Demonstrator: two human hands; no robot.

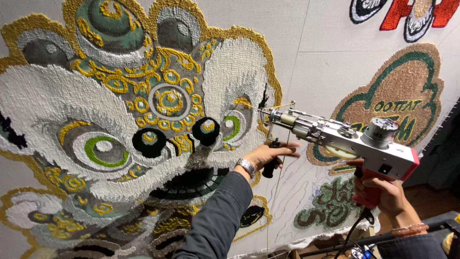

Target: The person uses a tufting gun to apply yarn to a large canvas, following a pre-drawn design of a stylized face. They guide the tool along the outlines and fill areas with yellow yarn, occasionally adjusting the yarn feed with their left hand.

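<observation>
Hands steady a tufting gun (pixel 335 136) against a stretched white cloth (pixel 306 62) that hangs upright and fills the view from the head camera. The right hand (pixel 383 194) is wrapped shut around the gun's red handle (pixel 371 192) at the lower right, fingers curled about it, with a black cord (pixel 352 230) trailing down from the base. The left hand (pixel 268 156), wearing a silver wristwatch (pixel 247 167) above a dark grey sleeve (pixel 218 216), is closed on the short black front handle (pixel 270 165) beneath the barrel. The gun sits between the two hands, slanting up and to the left, its needle tip (pixel 262 111) at or just off the cloth beside the right edge of a large tufted lion face (pixel 143 120) worked in white, gold, green and black; whether the tip touches cannot be told. A thin yellow yarn (pixel 282 105) runs toward the tip. By its metal body and round motor housing (pixel 381 132), the tool looks rigid and fairly heavy toward the rear, so it likely handles best held at both handles as shown, well clear of the moving front parts. The cloth and the pile look soft and yielding. To the right, a brown and green tufted badge (pixel 407 81) and a smaller green design (pixel 330 204) lie on the same cloth, with faint pencil outlines (pixel 297 192) between them.
</observation>
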